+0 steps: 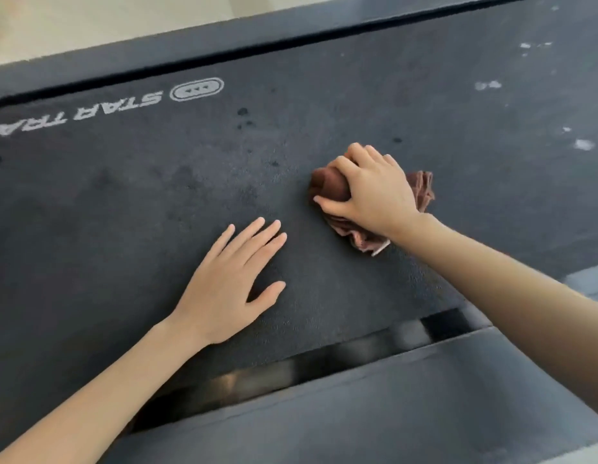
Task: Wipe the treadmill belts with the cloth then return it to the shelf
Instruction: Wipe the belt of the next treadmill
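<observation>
While clutching the cloth (327, 185) in the right hand (371, 185), left hand (230, 283) flat and loose, scrub the upper-middle spots (243, 112).

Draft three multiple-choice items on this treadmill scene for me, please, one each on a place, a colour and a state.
1. Where does the left hand rest?
A. Flat on the treadmill belt, apart from the cloth
B. On top of the cloth
C. In the air, touching nothing

2. What colour is the cloth?
A. Blue
B. White
C. Brown

3. What is the right hand doing?
A. Lying flat and empty
B. Gripping the bunched cloth on the belt
C. Hanging clear of the belt

Answers: 1 A, its straight fingers lie on bare belt; 2 C, reddish-brown folds show around the hand; 3 B, its curled fingers press the cloth down.
</observation>
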Tool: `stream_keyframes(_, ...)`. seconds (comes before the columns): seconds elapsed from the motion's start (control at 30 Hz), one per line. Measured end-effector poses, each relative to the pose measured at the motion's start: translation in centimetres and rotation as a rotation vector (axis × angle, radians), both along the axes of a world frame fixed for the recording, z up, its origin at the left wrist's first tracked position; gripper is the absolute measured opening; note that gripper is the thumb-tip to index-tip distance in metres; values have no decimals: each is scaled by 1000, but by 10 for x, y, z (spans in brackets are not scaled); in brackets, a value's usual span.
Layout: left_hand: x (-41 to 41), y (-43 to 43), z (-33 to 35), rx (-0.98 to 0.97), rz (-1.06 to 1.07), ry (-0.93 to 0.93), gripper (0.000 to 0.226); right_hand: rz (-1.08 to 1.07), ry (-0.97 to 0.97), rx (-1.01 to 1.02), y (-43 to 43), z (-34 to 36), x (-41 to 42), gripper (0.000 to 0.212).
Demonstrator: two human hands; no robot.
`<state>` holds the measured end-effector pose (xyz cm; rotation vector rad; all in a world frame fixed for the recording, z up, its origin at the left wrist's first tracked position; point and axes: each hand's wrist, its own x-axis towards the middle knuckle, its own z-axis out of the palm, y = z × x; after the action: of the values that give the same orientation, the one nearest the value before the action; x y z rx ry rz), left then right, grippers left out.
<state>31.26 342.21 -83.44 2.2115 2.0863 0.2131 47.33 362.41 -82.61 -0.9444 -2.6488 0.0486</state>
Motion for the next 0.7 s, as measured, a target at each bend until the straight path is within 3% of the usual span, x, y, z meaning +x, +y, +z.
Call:
stream_keyframes(0.17,3,-5,2,132,388,-60,57,23,-56,-31,45,2,-69,53)
stream_keyframes(0.27,4,-4,1,110,398,-24,56,112,-63,-5,33,1,-62,55)
stream_keyframes(0.5,16,-3,-2,92,452,-115,55,389,40,-64,-51,5,48,56)
stream_keyframes(0.7,23,-3,-4,100,472,-69,62,392,0,30,-49,2,48,46)
